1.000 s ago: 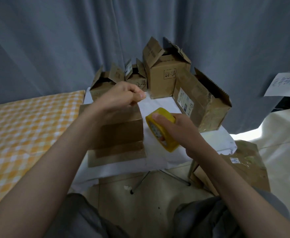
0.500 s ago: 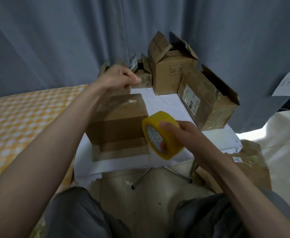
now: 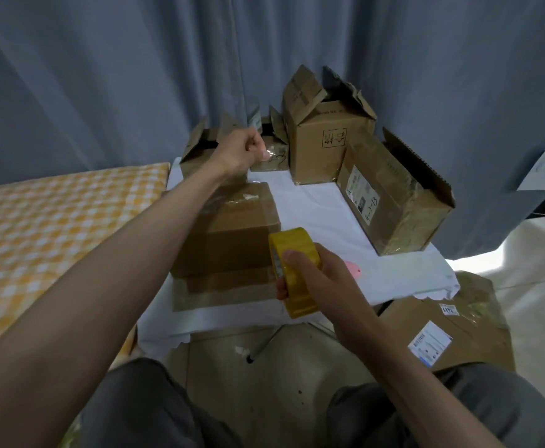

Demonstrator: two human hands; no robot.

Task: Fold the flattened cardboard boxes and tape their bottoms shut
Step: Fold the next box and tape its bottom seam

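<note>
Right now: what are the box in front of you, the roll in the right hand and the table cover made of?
Box: brown corrugated cardboard, matte; a glossy strip on top looks like clear tape. Roll in the right hand: yellow plastic-film tape, slightly shiny, probably on a card core. Table cover: white fabric, judging by wrinkles and a draped edge; could be thin plastic sheet.

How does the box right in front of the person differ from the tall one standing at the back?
The front box has its top face closed, with clear tape across it; the tall box stands with its top flaps open and raised. The front box is low and wide, while the tall box is upright and narrower. The tall box bears a printed square mark on its side; the front box's side looks plain. Both are brown cardboard.
</note>
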